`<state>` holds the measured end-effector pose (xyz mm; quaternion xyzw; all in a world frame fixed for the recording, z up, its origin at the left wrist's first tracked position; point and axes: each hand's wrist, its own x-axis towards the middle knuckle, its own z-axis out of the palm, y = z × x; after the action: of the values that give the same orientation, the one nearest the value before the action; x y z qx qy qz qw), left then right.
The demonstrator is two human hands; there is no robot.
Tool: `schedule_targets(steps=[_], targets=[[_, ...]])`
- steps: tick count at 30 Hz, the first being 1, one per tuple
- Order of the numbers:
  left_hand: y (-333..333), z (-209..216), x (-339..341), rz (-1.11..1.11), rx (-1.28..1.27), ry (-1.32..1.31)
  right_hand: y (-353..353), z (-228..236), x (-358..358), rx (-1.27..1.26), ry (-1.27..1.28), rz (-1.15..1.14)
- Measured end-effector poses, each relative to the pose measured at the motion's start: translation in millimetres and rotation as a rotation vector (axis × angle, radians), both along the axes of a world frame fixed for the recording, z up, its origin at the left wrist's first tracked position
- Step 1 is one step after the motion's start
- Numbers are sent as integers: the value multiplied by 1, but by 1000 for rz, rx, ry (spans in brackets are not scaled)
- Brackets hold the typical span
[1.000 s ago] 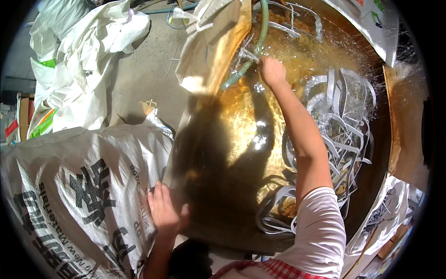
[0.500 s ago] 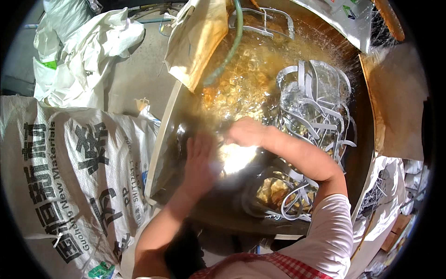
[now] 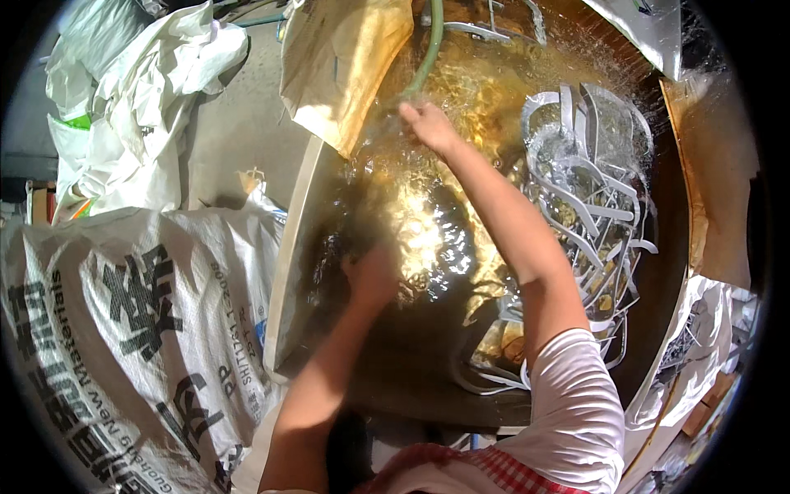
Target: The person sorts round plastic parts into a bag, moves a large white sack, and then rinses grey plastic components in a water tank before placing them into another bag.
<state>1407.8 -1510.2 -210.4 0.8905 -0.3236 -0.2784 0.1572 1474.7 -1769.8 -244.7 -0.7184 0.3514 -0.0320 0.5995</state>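
Murky brown water (image 3: pixel 387 354) fills a wide tub, with bright sun glints across its middle. My left hand (image 3: pixel 374 276) is in the water near the tub's left wall (image 3: pixel 290 272); its fingers are blurred and partly hidden. Farther off, my right hand (image 3: pixel 428 128) is at the surface just below a green hose (image 3: pixel 430 53). Its fingers are curled closed, and whatever they may hold is hidden by water and blur. Grey looped strips, like flat plastic frames (image 3: pixel 588 181), lie tangled in the tub right of my right forearm.
A tan board or sack flap (image 3: pixel 350 70) rises at the tub's far left edge. A large printed white woven sack (image 3: pixel 156 329) lies left of the tub, with crumpled white sacks (image 3: pixel 144 115) behind it. A brown panel (image 3: pixel 716 181) borders the right side.
My right hand has moved from the middle of the tub up to below the hose. My left hand has shifted slightly right and nearer to me. The view has moved a little.
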Motion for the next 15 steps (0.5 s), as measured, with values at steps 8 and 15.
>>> schedule_targets(steps=[8,15], targets=[[-12,-32,32,173,-184,94,4,-66,59,116,135,-124],[-25,-78,47,243,-437,312,15,-123,53,911,-222,-395]])
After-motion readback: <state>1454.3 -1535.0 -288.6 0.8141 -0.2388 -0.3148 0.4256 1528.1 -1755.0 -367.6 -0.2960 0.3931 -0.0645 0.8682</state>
